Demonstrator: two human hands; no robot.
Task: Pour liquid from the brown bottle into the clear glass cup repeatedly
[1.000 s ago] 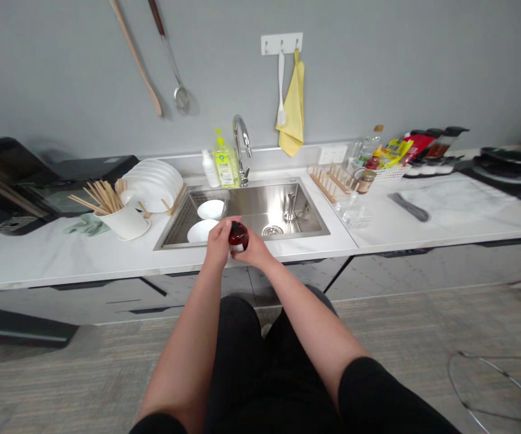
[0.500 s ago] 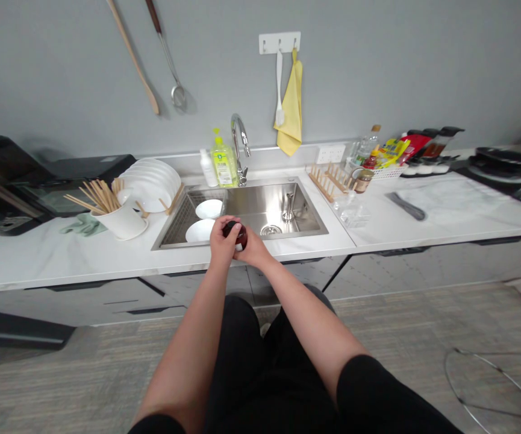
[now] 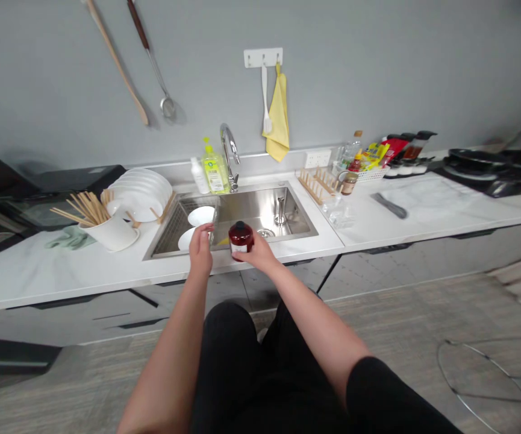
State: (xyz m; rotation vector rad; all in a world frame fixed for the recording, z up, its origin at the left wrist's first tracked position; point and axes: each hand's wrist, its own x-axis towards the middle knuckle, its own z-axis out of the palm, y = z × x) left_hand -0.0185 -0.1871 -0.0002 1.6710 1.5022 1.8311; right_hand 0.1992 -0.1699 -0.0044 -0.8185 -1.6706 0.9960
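My right hand [image 3: 260, 253] is wrapped round the side of a dark red bottle [image 3: 241, 241] with a black cap and a white label, upright at the front edge of the sink [image 3: 312, 232]. To its left, my left hand [image 3: 201, 250] is off the bottle, fingers apart and pointing forward, with nothing in it. Just beyond that hand, two white bowls [image 3: 200, 216] stand in the rack at the sink's left side. Part of the nearer bowl is hidden by my left hand.
A faucet [image 3: 229, 157], a green soap bottle [image 3: 215, 172] and a white bottle [image 3: 199, 176] stand behind the sink. Left are white plates [image 3: 145, 196] and a chopstick holder [image 3: 114, 229]. Right are a wooden rack [image 3: 317, 185], a jar [image 3: 349, 182] and a dark grey utensil [image 3: 389, 205].
My left hand has let go of the red bottle and moved left. The bottle, now upright and more visible, stays in my right hand. The view has shifted slightly.
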